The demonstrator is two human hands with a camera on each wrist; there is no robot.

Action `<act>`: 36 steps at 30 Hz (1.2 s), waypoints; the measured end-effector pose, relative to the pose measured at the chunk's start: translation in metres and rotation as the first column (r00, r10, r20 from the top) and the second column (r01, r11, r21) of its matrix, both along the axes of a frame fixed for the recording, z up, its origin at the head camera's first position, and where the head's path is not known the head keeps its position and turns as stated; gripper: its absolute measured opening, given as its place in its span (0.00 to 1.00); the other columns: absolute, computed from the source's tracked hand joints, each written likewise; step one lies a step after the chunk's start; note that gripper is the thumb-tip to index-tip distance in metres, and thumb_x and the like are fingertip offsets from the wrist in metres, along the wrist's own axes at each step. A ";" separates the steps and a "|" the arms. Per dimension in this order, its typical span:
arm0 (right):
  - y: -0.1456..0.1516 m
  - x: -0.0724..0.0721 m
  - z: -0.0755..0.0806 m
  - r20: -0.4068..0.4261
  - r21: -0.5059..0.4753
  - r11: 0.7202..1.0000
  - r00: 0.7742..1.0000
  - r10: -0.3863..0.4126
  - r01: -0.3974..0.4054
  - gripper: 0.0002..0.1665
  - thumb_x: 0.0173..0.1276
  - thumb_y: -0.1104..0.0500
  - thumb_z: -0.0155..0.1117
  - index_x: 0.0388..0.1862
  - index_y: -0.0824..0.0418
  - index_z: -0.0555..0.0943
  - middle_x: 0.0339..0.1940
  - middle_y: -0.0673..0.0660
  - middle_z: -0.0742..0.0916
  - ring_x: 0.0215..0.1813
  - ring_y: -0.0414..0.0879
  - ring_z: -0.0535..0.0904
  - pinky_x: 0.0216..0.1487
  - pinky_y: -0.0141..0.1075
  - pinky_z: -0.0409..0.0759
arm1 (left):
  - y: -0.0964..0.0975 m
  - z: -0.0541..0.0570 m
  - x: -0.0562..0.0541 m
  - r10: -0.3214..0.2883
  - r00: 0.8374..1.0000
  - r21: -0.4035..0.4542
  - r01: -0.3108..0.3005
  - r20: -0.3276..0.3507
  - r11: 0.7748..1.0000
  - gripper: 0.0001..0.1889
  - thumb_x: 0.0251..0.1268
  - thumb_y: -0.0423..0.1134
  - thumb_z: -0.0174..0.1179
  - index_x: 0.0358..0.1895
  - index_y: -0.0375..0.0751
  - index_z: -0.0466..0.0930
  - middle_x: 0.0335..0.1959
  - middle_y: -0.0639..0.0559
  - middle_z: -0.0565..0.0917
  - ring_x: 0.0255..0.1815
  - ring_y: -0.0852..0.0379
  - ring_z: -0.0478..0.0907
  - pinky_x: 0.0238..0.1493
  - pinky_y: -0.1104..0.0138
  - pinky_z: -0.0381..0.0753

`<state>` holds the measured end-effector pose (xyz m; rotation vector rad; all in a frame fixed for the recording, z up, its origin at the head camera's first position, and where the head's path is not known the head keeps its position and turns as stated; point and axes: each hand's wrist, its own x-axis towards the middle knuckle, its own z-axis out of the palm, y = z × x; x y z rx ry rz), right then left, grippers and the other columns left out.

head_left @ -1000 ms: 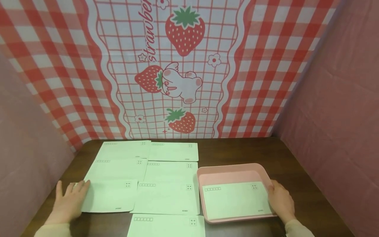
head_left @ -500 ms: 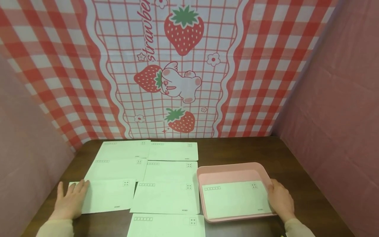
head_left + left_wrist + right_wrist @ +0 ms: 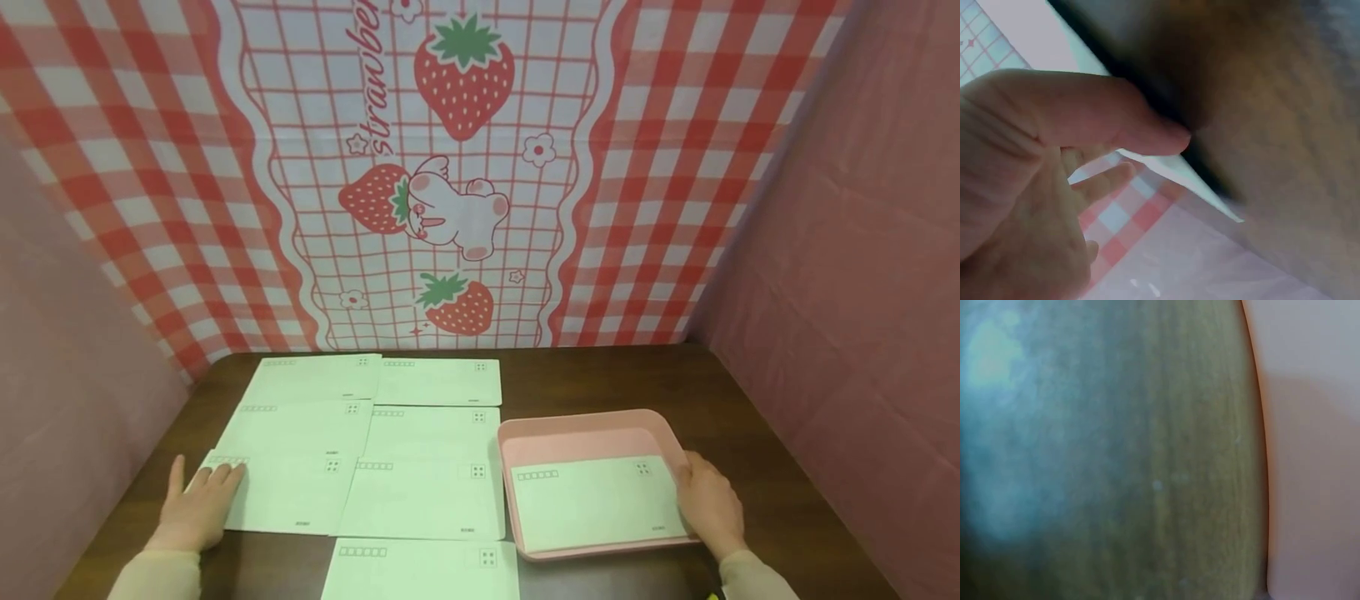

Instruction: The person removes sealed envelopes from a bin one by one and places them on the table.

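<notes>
My left hand (image 3: 198, 508) rests on the left end of a white envelope (image 3: 281, 492) at the near left, its fingers fairly straight over the printed boxes. In the left wrist view the thumb (image 3: 1116, 119) lies along the near edge of that envelope (image 3: 1210, 194). With my right hand (image 3: 708, 504) I grip the right rim of a pink tray (image 3: 577, 446); the fingers below the rim are hidden. Another envelope (image 3: 600, 504) lies flat inside the tray. Only the tray's wall (image 3: 1316, 456) and the tabletop show in the right wrist view, not the hand.
Several more envelopes lie in two columns, a left one (image 3: 307, 425) and a middle one (image 3: 427, 500), with edges meeting or overlapping. A checked strawberry cloth (image 3: 457, 208) hangs behind the dark wooden table (image 3: 600, 375). Pink cloth walls (image 3: 840, 333) stand at both sides.
The near-left envelope first slid left, then back to the right with my left hand, and now meets the middle column. My right hand and the tray have hardly moved.
</notes>
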<state>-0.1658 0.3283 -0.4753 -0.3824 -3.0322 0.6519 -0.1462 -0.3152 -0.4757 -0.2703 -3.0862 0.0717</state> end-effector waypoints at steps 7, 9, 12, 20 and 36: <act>0.000 0.000 0.000 0.008 0.003 1.000 1.000 -0.008 0.008 0.25 0.72 0.56 0.37 0.61 0.69 0.63 0.56 0.74 0.72 0.53 0.72 0.69 0.46 0.61 0.69 | 0.041 0.017 -0.005 -0.072 0.991 -0.047 0.067 -0.109 0.997 0.26 0.34 0.20 0.59 0.47 0.31 0.73 0.46 0.37 0.75 0.49 0.35 0.69 0.62 0.37 0.29; 0.001 0.001 -0.001 0.011 0.002 1.000 1.000 -0.009 0.009 0.25 0.73 0.55 0.37 0.61 0.69 0.63 0.56 0.74 0.72 0.53 0.72 0.69 0.46 0.61 0.69 | 0.070 0.029 -0.007 -0.121 0.984 -0.073 0.113 -0.130 0.991 0.27 0.31 0.21 0.61 0.46 0.32 0.74 0.45 0.39 0.75 0.49 0.37 0.69 0.64 0.38 0.31; 0.004 0.002 -0.001 -0.002 0.002 1.000 1.000 -0.006 0.006 0.24 0.72 0.56 0.37 0.61 0.69 0.64 0.55 0.74 0.72 0.52 0.72 0.69 0.45 0.60 0.69 | 0.123 0.048 -0.011 -0.202 0.969 -0.070 0.194 -0.139 0.979 0.26 0.31 0.21 0.62 0.45 0.33 0.75 0.44 0.42 0.76 0.49 0.40 0.71 0.66 0.42 0.36; 0.003 0.001 -0.002 -0.028 -0.006 1.000 1.000 0.000 0.000 0.24 0.73 0.56 0.36 0.61 0.68 0.64 0.55 0.73 0.73 0.52 0.72 0.70 0.43 0.60 0.70 | 0.262 0.073 -0.027 -0.419 0.893 0.069 0.434 -0.162 0.898 0.18 0.46 0.35 0.63 0.45 0.42 0.79 0.41 0.51 0.80 0.45 0.53 0.76 0.67 0.52 0.54; 0.002 -0.002 -0.006 -0.049 -0.005 1.000 0.999 -0.009 0.009 0.23 0.71 0.58 0.40 0.60 0.69 0.65 0.53 0.73 0.75 0.50 0.70 0.72 0.44 0.60 0.70 | 0.379 0.031 -0.018 -0.481 0.860 -0.056 0.495 0.169 0.867 0.53 0.31 0.67 0.67 0.65 0.46 0.61 0.61 0.46 0.68 0.60 0.47 0.67 0.61 0.52 0.63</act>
